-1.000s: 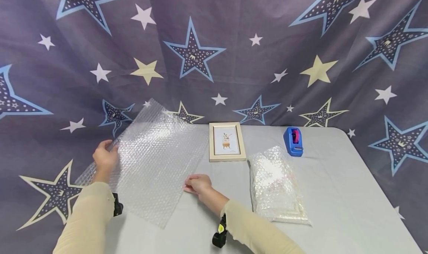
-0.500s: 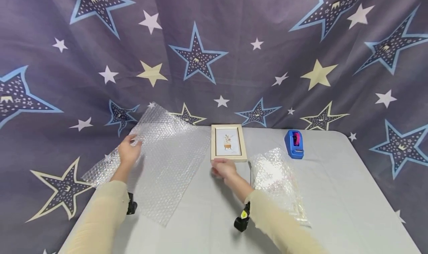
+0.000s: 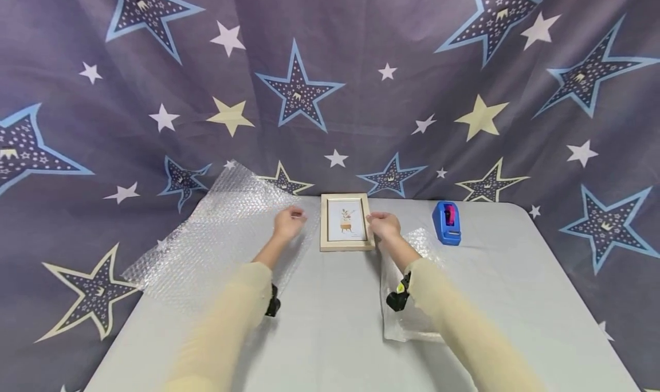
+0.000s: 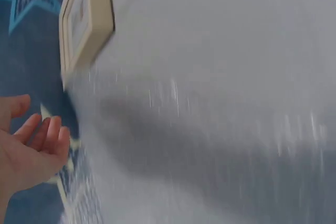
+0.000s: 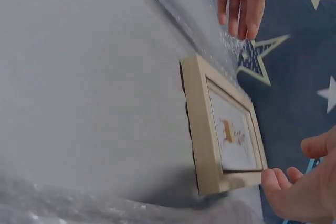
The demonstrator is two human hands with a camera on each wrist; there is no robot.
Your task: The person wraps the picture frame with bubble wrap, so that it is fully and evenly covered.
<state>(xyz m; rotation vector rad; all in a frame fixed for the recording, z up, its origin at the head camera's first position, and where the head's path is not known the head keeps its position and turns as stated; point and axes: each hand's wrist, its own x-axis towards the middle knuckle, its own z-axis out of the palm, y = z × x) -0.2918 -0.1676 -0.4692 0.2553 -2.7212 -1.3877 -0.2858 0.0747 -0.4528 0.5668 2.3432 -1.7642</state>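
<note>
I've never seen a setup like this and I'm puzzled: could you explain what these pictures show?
There is no machine here, just a person's bare left hand and right hand. The wide picture comes from a camera on the head; the two closer ones come from a camera on each wrist. On the table lie a bubble-wrap sheet, a picture frame, a bubble-wrap packet and a blue tape dispenser. The left hand, over the sheet, holds nothing. The right hand's fingers are at the frame's right edge, with no clear grip.
</note>
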